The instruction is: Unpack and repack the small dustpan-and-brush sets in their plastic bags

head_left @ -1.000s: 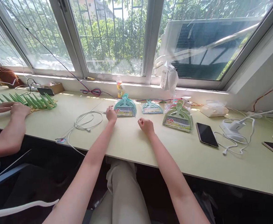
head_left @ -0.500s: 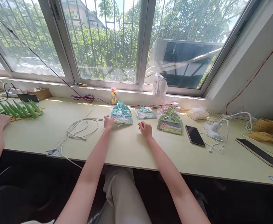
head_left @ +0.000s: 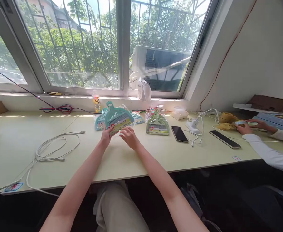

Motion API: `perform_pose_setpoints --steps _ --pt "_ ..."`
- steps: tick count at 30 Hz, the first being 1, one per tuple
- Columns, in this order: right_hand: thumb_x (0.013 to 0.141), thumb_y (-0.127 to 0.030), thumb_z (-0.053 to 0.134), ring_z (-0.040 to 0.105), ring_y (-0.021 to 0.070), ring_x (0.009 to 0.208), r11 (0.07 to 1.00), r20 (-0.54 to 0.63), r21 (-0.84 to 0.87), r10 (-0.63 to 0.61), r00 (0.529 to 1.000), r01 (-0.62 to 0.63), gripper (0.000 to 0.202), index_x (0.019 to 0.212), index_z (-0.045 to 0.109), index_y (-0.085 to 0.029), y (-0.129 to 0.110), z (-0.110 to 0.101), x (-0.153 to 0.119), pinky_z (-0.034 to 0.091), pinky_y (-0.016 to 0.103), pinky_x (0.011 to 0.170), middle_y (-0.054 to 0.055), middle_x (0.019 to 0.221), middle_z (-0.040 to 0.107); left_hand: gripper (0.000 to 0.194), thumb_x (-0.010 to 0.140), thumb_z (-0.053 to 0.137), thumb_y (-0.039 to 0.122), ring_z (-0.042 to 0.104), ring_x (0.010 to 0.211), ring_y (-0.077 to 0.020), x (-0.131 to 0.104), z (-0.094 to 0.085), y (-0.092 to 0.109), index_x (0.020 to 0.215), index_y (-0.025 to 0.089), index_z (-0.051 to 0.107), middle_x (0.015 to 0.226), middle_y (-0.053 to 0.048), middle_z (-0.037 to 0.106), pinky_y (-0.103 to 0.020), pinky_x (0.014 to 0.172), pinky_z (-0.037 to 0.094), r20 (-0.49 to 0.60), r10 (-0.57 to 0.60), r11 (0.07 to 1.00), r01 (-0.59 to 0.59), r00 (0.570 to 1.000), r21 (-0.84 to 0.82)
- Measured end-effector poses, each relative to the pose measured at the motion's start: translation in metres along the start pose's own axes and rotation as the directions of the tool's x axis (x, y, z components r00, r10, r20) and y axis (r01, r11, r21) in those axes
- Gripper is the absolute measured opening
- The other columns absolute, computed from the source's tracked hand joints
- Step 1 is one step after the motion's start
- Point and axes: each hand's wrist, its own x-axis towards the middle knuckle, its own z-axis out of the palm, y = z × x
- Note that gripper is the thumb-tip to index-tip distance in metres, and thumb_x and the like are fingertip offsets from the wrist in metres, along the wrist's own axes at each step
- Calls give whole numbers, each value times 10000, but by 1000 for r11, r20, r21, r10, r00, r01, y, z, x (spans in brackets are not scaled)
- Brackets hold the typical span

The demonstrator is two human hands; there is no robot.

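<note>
Over the desk point(head_left: 122, 161), the left hand point(head_left: 105, 136) pinched a teal dustpan point(head_left: 118, 120) at its lower left corner, holding it tilted. The right hand point(head_left: 130, 137) hung at its lower right edge, fingers loosely curled; whether they gripped it was hard to tell. To the right lay a green dustpan point(head_left: 157, 125), with a phone point(head_left: 179, 133) near it. Behind the held one, other teal pans point(head_left: 99, 123) showed, partly hidden. Farther back stood a bottle point(head_left: 96, 103).

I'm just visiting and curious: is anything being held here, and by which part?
Yes: the left grip holds a packaged teal dustpan set by its lower-left corner. The right grip is by its lower edge; contact is unclear.
</note>
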Motion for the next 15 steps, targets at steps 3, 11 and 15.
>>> perform_pose_setpoints --steps 3,11,15 --pt "1001 -333 566 606 256 1109 936 -43 241 275 961 -257 208 884 697 -221 9 9 6 446 405 1018 99 1063 718 261 857 603 211 671 1211 -304 -3 6 -5 1116 237 622 1173 -77 733 -512 994 613 54 -52 993 58 997 -107" --pt "820 -498 729 616 142 707 325 49 850 735 677 -414 321 746 616 -206 10 2 13 430 247 618 27 753 707 154 822 725 273 634 1259 -353 2 9 -16 952 214 666 1001 -83 752 -510 1032 573 83 -63 985 75 995 -152" --pt "767 -483 790 610 123 657 164 159 907 720 676 -389 333 741 665 -175 3 -2 11 443 247 597 46 747 720 334 724 848 224 665 1209 -328 3 7 -17 986 224 641 982 -51 752 -453 1005 582 19 -73 927 75 997 -367"
